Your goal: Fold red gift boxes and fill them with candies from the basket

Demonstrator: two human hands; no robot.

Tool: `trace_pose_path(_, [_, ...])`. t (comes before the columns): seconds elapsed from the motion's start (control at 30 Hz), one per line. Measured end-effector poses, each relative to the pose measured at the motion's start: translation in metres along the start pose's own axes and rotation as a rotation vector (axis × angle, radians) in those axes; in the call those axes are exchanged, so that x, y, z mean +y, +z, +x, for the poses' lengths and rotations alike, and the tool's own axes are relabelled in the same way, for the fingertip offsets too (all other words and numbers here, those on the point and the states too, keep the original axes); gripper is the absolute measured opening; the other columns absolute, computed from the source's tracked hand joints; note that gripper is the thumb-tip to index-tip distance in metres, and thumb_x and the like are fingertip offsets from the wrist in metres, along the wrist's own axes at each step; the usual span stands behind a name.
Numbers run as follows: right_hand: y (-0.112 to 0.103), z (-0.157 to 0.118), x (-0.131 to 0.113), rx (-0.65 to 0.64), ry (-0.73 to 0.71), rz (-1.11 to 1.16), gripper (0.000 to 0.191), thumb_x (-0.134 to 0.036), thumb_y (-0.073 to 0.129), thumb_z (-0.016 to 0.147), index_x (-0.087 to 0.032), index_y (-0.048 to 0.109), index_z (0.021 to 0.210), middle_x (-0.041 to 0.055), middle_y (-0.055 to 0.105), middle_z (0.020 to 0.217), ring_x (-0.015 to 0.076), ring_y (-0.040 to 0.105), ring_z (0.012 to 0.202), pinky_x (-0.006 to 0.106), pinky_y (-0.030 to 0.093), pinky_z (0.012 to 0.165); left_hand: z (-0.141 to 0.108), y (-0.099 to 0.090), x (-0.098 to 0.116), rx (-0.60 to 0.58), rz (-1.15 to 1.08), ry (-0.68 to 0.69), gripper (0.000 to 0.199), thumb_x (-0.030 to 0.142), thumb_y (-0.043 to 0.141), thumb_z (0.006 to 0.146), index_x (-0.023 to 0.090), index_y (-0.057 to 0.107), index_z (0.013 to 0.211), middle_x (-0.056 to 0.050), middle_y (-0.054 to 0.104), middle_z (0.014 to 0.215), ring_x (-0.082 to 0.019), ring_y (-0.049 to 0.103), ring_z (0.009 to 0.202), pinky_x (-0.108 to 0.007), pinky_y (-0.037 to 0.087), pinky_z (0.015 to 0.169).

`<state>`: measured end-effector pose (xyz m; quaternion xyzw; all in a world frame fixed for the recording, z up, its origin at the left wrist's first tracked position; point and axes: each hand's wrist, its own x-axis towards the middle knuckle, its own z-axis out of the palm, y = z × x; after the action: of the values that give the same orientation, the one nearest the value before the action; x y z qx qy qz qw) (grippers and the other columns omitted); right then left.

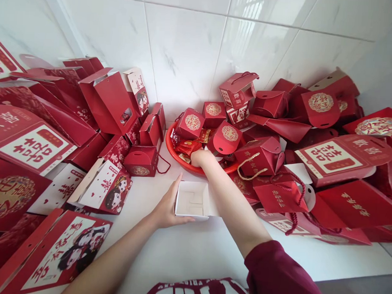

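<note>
My left hand [168, 206] grips a small open box [192, 202] from its left side, thumb along the edge and fingers underneath. The inside of this box is white and nothing lies in it. My right hand [199, 157] reaches into a red plastic basin [174, 151] behind the box; its fingers are hidden among the contents. Red wrapped packets [187, 146] that look like sweets lie around those fingers. Small red gift boxes with gold round emblems, such as one gift box [190, 122], sit in the basin too.
Many red and white gift boxes [105, 102] crowd the left of the white table [178, 254]. More red boxes [270, 156], some with rope handles, are heaped on the right. A white tiled wall [184, 47] stands behind.
</note>
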<state>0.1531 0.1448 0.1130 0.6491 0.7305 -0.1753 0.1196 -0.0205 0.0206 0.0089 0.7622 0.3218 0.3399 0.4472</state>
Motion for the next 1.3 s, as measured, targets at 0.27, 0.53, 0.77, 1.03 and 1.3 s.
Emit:
trace_pose_path(0.27, [0.007, 0.003, 0.007, 0.157, -0.202, 0.087, 0.043, -0.029, 0.058, 0.094, -0.02, 0.055, 0.136, 0.0134, 0.061, 0.132, 0.0271, 0.06, 0.117, 0.042, 0.046, 0.099, 0.001, 0.001, 0.005, 0.009, 0.063, 0.04, 0.132, 0.045, 0.088, 0.06, 0.033, 0.0, 0.157, -0.015, 0.038, 0.148, -0.042, 0.043, 0.132, -0.063, 0.034, 0.111])
trace_pose_path(0.53, [-0.001, -0.007, 0.002, 0.407, -0.334, 0.301, 0.028, -0.012, 0.052, 0.089, -0.016, 0.07, 0.111, 0.0116, 0.073, 0.111, 0.0222, 0.066, 0.104, 0.028, 0.045, 0.088, 0.0, 0.0, 0.003, -0.01, 0.063, 0.015, 0.133, 0.044, 0.088, 0.06, 0.037, -0.004, 0.156, -0.014, 0.032, 0.152, -0.043, 0.037, 0.137, -0.066, 0.031, 0.112])
trace_pose_path(0.77, [-0.005, -0.062, 0.022, 0.63, -0.339, 0.673, 0.018, -0.028, 0.056, 0.09, -0.017, 0.069, 0.096, 0.0042, 0.074, 0.087, 0.0186, 0.067, 0.08, 0.028, 0.048, 0.075, -0.001, -0.001, 0.0, 0.01, 0.049, 0.012, 0.132, 0.044, 0.088, 0.059, 0.037, -0.001, 0.156, -0.014, 0.036, 0.15, -0.043, 0.04, 0.136, -0.066, 0.033, 0.11])
trace_pose_path(1.03, [0.021, -0.104, 0.031, 0.383, -0.452, 1.587, 0.023, -0.035, 0.074, 0.079, -0.018, 0.068, 0.093, 0.0013, 0.072, 0.088, 0.0143, 0.067, 0.077, 0.026, 0.058, 0.068, 0.003, -0.004, -0.002, 0.042, 0.025, 0.012, 0.126, 0.041, 0.085, 0.065, 0.032, 0.0, 0.156, -0.015, 0.032, 0.154, -0.039, 0.037, 0.139, -0.062, 0.031, 0.113])
trace_pose_path(1.3, [0.02, -0.114, 0.018, 0.134, -0.391, 2.091, 0.029, -0.025, 0.087, 0.063, -0.019, 0.067, 0.083, -0.0038, 0.066, 0.078, 0.0059, 0.062, 0.065, 0.014, 0.058, 0.063, 0.003, -0.003, -0.002, 0.059, 0.048, 0.021, 0.124, 0.044, 0.085, 0.063, 0.035, 0.004, 0.156, -0.013, 0.031, 0.153, -0.04, 0.036, 0.138, -0.065, 0.031, 0.112])
